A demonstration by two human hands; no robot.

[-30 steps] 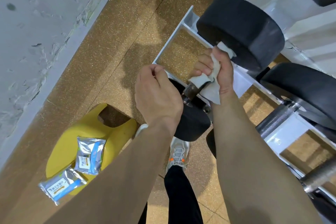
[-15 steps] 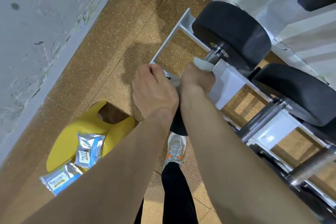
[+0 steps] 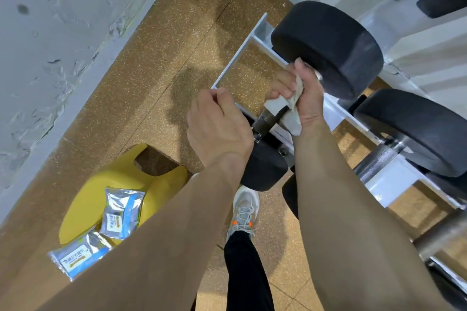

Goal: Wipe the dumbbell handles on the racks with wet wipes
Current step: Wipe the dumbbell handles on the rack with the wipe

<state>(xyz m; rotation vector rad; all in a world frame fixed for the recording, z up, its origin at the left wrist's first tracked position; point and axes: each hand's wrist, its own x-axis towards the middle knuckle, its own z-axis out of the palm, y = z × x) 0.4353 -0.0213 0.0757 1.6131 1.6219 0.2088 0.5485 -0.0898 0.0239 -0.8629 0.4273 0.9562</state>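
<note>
wipe packet (image 3: 121,212) on stool (image 3: 83,204) | stool left of rack (image 3: 242,50) | dumbbell (image 3: 326,45) on rack — second dumbbell (image 3: 414,129) to its right

Both arms are bare. The left forearm (image 3: 164,235) enters from 7 o'clock and rises toward 1 o'clock. The left hand (image 3: 219,129) shows its back, its fingers curled under and the thumb laid along the index finger; whether it holds anything is hidden. The right forearm (image 3: 341,209) comes in from 5 o'clock and points to 11 o'clock. The right hand (image 3: 303,96), at 2 o'clock from the left, grips a wipe (image 3: 285,108) around the handle (image 3: 267,118).
</note>
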